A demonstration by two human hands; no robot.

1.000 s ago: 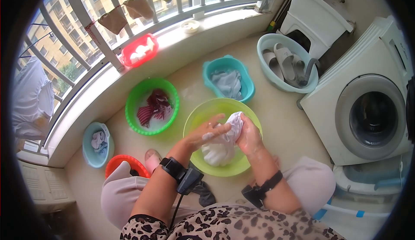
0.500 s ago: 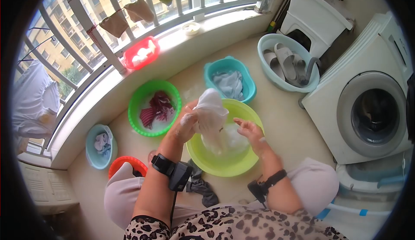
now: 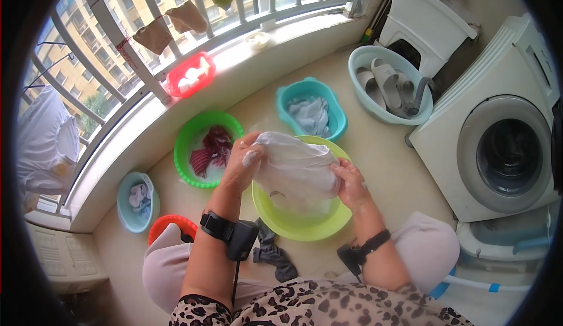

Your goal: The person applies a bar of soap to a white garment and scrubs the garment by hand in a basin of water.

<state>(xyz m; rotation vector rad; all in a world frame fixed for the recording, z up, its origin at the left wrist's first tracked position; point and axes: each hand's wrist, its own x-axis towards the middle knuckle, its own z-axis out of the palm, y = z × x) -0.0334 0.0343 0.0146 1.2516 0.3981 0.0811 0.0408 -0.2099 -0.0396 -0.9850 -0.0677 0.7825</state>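
Note:
A wet white cloth garment (image 3: 296, 167) is stretched between my two hands above a yellow-green basin (image 3: 302, 229). My left hand (image 3: 245, 159) grips its upper left end, with suds on the skin. At the cloth's right edge, my right hand (image 3: 350, 183) is closed on the fabric. Cloudy water shows in the basin below, partly hidden by the garment. Just beyond stands a turquoise basin (image 3: 340, 123) with pale blue cloth in it. To the left, a green basin (image 3: 182, 167) holds dark red striped cloth in sudsy water.
A dark grey cloth (image 3: 274, 255) lies on the floor near me. A red basin (image 3: 170, 224) and a small light-blue basin (image 3: 138, 223) stand left. At right are a tub of slippers (image 3: 387, 79) and a washing machine (image 3: 504, 144). A red tray (image 3: 190, 75) rests on the ledge.
My right hand has moved up and taken hold of the white garment. The cloth, bunched and hanging from my left hand before, is now spread sideways between both hands.

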